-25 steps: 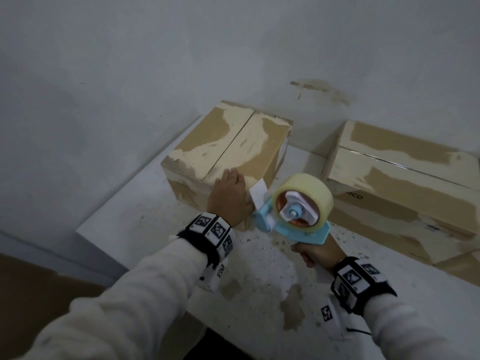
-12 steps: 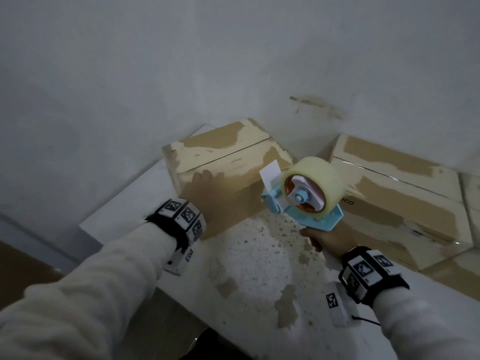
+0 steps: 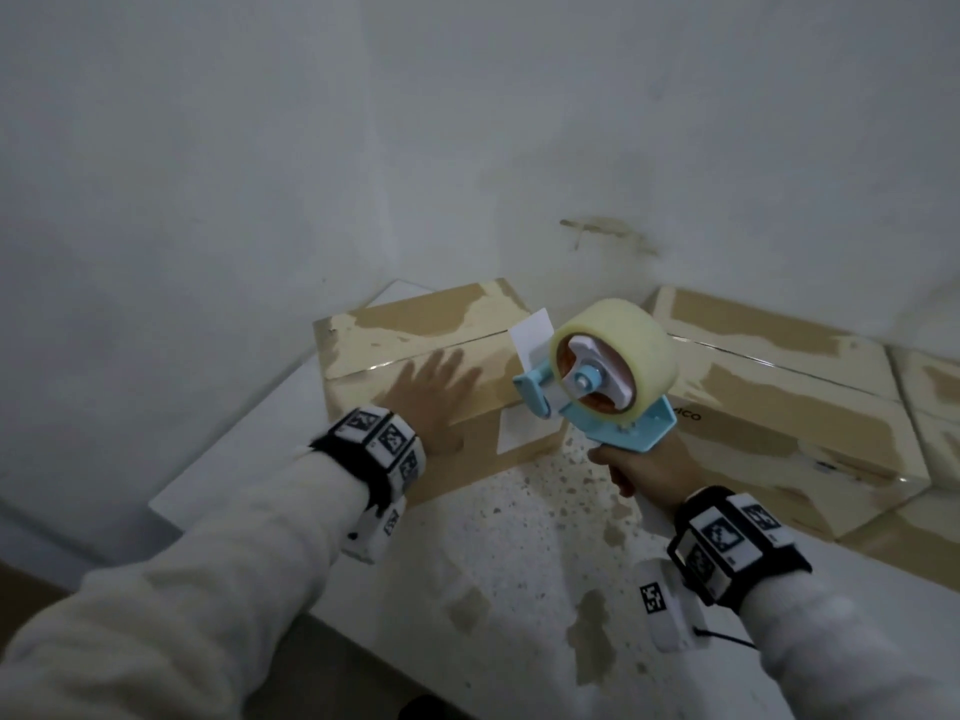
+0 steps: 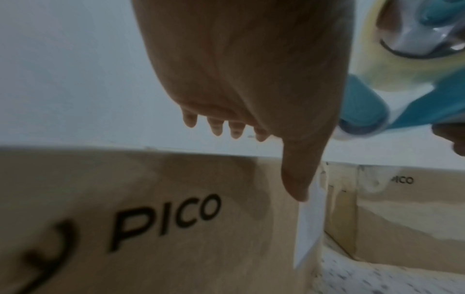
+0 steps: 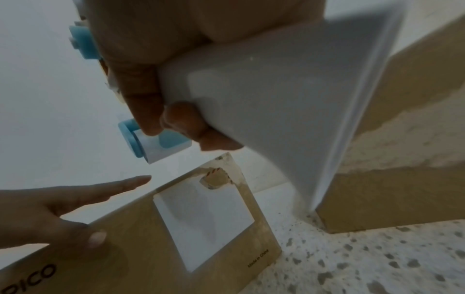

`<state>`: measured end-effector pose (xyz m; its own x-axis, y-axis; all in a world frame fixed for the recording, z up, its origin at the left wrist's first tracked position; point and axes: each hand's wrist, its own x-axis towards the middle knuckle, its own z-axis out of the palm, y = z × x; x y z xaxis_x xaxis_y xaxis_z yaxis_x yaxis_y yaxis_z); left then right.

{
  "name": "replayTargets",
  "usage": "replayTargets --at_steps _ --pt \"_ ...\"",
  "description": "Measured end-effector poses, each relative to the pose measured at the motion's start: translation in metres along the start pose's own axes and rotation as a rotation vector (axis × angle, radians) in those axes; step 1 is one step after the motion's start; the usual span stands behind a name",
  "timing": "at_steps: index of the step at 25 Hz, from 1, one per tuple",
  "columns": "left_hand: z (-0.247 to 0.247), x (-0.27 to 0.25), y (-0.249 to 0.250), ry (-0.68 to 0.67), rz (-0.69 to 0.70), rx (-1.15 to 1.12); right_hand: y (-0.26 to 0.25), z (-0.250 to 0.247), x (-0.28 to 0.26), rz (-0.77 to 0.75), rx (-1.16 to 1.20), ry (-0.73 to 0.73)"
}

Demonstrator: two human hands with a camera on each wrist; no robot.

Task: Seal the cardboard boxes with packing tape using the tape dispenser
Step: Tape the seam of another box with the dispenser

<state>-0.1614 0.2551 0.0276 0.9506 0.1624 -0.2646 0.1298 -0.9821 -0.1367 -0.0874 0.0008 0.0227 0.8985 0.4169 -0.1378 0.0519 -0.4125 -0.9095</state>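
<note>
Head view shows, in the middle of the frame, the small brown cardboard box with torn pale patches on its top, standing on the white speckled table. The left hand lies on the box with straight, spread fingers, so it grips nothing and only steadies it. The right hand, lower right of centre, is clenched around the handle of the light blue tape dispenser with its pale yellow roll of tape, held in the air just right of the box and not touching it. A second, longer cardboard box lies at the right, against the bare grey-white wall. Left wrist view shows the left hand from below, fingers straight over the box edge, and the box side with the printed word PICO; the dispenser is in the upper right corner. Right wrist view shows the right hand wrapped on the white dispenser handle, and below it the box end with a white label. I judge the taping not yet started: to do it well, the dispenser front should go down on the box end, a little below the top edge, and be pulled along the seam with steady pressure while the left hand keeps the box from sliding. The table looks stained and rough, and the light is dim.
</note>
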Motion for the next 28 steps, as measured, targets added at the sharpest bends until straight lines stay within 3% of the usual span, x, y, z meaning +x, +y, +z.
replayTargets --at_steps 4,9,11,13,15,16,19,24,28 --pt "-0.013 0.014 0.003 -0.102 0.242 0.070 -0.022 0.005 0.015 0.012 0.046 0.091" --pt "-0.035 -0.002 -0.023 -0.187 0.443 0.160 -0.045 0.014 0.027 0.021 0.172 0.233" --pt "-0.057 0.009 -0.028 -0.122 0.346 -0.245 -0.053 0.020 0.027 0.026 0.194 0.264" --pt "-0.077 0.037 -0.026 -0.085 0.145 -0.906 -0.061 0.025 0.026 0.024 0.215 0.287" --pt "-0.093 0.062 -0.019 -0.264 0.039 -1.433 -0.066 0.029 0.025 0.020 0.233 0.322" --pt "-0.098 0.071 -0.015 -0.379 0.051 -1.584 -0.068 0.030 0.025 0.015 0.237 0.345" --pt "-0.111 0.088 -0.007 -0.557 0.146 -1.763 -0.067 0.029 0.026 0.002 0.229 0.390" --pt "-0.101 0.114 0.000 -0.622 0.144 -1.805 -0.057 0.029 0.024 -0.010 0.226 0.450" --pt "-0.098 0.130 0.006 -0.540 0.064 -1.759 -0.056 0.038 0.030 -0.038 0.228 0.476"
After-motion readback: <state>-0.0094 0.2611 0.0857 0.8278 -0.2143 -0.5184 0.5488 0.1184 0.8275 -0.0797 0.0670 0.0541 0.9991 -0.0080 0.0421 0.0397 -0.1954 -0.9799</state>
